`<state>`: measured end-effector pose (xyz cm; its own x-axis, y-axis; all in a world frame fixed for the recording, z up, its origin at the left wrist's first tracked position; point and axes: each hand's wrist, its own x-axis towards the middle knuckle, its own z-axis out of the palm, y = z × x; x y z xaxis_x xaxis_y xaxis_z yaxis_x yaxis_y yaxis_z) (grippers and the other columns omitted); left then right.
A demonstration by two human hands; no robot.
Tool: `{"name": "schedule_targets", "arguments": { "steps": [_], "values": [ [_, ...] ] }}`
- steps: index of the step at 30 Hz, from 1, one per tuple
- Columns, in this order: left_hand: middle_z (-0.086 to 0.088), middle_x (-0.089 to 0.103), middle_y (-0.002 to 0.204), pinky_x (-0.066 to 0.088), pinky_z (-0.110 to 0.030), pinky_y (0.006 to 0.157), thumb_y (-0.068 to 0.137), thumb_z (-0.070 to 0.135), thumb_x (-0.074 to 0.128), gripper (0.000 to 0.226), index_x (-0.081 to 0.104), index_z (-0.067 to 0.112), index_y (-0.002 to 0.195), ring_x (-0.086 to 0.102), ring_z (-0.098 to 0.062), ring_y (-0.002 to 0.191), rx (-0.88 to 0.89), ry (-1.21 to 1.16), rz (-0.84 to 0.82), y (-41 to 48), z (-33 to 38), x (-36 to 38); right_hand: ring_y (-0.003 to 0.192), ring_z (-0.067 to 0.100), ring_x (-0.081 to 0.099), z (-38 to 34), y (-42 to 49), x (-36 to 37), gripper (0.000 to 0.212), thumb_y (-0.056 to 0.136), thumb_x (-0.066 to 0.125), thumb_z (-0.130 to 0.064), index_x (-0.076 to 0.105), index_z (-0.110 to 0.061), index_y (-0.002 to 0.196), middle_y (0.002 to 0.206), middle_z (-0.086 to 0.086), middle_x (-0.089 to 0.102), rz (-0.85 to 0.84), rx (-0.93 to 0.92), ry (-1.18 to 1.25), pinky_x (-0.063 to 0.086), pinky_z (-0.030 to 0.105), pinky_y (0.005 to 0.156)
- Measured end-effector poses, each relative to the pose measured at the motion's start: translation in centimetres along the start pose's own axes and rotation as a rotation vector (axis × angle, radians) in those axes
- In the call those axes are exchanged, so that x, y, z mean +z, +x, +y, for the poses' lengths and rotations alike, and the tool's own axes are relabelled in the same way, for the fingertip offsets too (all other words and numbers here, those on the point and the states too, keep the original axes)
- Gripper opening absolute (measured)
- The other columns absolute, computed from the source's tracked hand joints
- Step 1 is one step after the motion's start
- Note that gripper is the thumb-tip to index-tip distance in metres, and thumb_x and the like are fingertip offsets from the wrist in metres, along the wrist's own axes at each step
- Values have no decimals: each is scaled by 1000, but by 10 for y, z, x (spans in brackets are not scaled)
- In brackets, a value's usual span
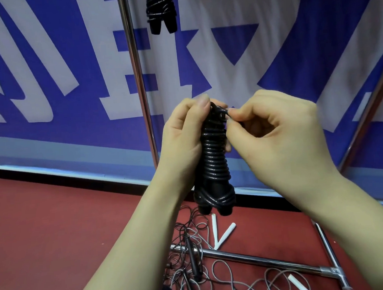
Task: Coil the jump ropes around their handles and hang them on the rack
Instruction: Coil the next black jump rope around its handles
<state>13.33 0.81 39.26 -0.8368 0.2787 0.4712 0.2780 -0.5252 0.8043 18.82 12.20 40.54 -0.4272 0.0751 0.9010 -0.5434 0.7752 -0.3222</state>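
— Before the rack pole [139, 80], our left hand [183, 134] wraps round the coiled black jump rope [216, 163]; our right hand [276, 136] pinches its loose end near the top.
— Nearly wound, we judge; one bundle [160, 8] already hangs above; tangled ropes [194, 260] wait on the red floor [55, 222]; we see no container.

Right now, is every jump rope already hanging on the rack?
No: a tangle of loose grey and black ropes lies on the red floor, and the left hand grips a coiled black rope bundle.
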Motion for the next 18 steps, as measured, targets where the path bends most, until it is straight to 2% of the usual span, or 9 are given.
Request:
{"name": "schedule_targets", "arguments": {
  "steps": [2,5,8,10,13,15,18],
  "values": [
    [-1,67,75,52,-23,56,99,17,49,22,59,7,83,62,-13,62,26,40,10,-2,0,4,52,21,42,1,0,1,18,76,67,4,60,1,60,54,7,49,23,-19,-93,35,33,51],
    [0,64,77,50,-18,57,98,15,47,16,52,1,95,62,-7,64,52,122,-11,-3,1,8,51,19,41,5,1,-1,16,77,69,4,63,0,63,55,6,50,-9,-12,-98,35,29,50],
    [6,66,74,51,-24,56,96,30,51,27,49,4,92,61,-10,59,51,123,-18,-3,1,6,50,12,51,4,5,-7,11,82,70,0,70,-4,71,55,4,59,-124,151,161,40,21,51],
    [1,66,76,51,-28,54,97,29,48,27,51,3,92,60,-16,55,58,124,-26,-2,-1,2,45,5,52,2,9,-12,15,83,70,2,69,-7,70,53,-2,62,-209,289,292,41,16,48],
    [-11,64,83,49,-27,52,96,25,46,29,57,-2,95,60,-20,53,71,108,-15,1,0,-2,39,2,50,7,13,-16,20,84,69,4,67,-8,68,43,-10,57,-269,418,374,37,11,43],
    [-11,65,82,50,-26,53,100,22,47,29,61,-3,95,61,-20,54,81,152,-6,2,-1,-2,42,2,50,9,11,-14,18,84,68,5,68,-6,69,44,-10,56,-257,390,356,38,11,45],
    [-9,67,80,54,-30,57,101,16,48,25,65,-1,93,64,-20,60,84,196,12,2,-5,-1,48,2,48,11,6,-7,13,82,66,3,68,0,70,51,-14,51,-231,170,140,34,9,51]
  ]
}}
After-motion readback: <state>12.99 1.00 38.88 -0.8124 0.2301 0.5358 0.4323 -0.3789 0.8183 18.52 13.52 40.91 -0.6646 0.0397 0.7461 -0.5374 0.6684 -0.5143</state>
